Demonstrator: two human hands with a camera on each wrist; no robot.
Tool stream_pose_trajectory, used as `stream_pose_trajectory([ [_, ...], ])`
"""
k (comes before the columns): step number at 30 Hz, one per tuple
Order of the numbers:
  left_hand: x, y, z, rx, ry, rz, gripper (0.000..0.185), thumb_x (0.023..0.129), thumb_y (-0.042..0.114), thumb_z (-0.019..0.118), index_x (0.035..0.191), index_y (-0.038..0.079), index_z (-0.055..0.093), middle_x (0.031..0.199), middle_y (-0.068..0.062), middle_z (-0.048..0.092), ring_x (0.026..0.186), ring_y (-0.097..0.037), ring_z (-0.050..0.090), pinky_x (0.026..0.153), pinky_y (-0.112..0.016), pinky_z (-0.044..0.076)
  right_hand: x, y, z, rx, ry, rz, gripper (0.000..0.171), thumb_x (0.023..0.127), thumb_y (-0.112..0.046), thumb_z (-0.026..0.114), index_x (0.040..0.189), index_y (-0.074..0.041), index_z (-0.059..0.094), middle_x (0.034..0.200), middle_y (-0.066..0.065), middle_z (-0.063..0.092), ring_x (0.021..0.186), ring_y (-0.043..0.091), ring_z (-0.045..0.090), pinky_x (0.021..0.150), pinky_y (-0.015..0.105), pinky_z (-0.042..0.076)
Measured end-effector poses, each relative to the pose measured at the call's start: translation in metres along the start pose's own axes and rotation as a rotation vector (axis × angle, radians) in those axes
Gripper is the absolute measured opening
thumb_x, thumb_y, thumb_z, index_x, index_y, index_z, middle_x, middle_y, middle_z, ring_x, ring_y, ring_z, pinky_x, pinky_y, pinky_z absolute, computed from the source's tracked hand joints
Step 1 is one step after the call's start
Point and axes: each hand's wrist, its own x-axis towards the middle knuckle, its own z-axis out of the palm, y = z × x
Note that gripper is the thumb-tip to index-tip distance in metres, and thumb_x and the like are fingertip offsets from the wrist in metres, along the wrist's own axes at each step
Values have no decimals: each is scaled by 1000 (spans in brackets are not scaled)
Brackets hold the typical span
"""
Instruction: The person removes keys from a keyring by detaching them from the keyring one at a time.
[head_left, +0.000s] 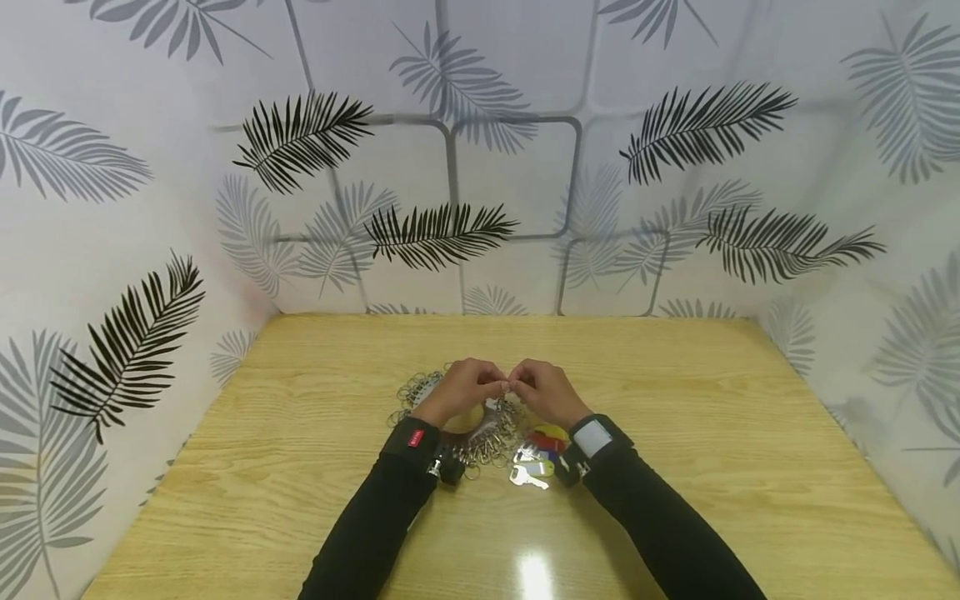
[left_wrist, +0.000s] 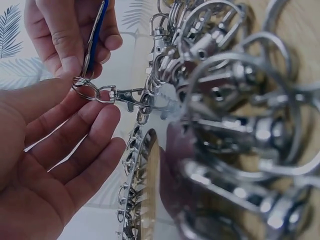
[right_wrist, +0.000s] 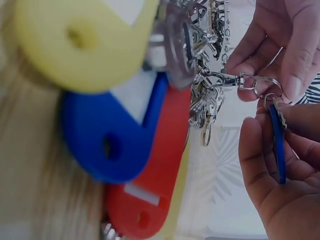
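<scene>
Above the table, my left hand (head_left: 465, 387) and right hand (head_left: 546, 390) meet at the fingertips. My left thumb and fingers pinch a metal split ring (left_wrist: 86, 90), which is joined to a silver swivel clasp (left_wrist: 125, 95). Between my right thumb and fingers is a blue key tag (right_wrist: 277, 145), seen edge-on, with a key (right_wrist: 283, 118) alongside it. The tag's small ring (right_wrist: 268, 100) touches the split ring; whether it is threaded on is too small to tell.
Clasps with rings (head_left: 487, 442) lie in a circular cluster below the hands. Nearer my right wrist are a yellow tag (right_wrist: 80, 40), another blue tag (right_wrist: 120, 135) and a red tag (right_wrist: 155, 185), plus a loose silver key (head_left: 528, 477). A patterned cloth (head_left: 510, 275) stands behind the table.
</scene>
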Motion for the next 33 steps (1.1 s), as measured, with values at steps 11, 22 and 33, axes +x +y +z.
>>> stream_pose_trajectory([
  [11, 2, 7, 1, -13, 5, 18, 21, 92, 13, 68, 112, 11, 64, 100, -3, 69, 91, -16, 65, 76, -31, 53, 0, 4, -4, -4, 30, 30, 5, 95, -10, 62, 96, -7, 66, 89, 4, 64, 78, 17, 57, 68, 29, 49],
  [22, 7, 11, -5, 63, 103, 97, 6, 94, 18, 66, 91, 13, 69, 82, 4, 68, 75, -10, 64, 68, -28, 52, -2, -1, -11, 127, 49, -26, 8, 93, -11, 65, 100, -7, 64, 94, 6, 68, 88, 21, 67, 77, 35, 55],
  [33, 2, 17, -6, -45, 187, 60, 9, 95, 16, 61, 94, 10, 68, 86, -2, 68, 80, -21, 67, 69, -31, 53, -8, 1, -7, 61, 86, -122, 18, 88, -14, 72, 103, -6, 66, 101, 7, 70, 93, 22, 68, 82, 37, 56],
])
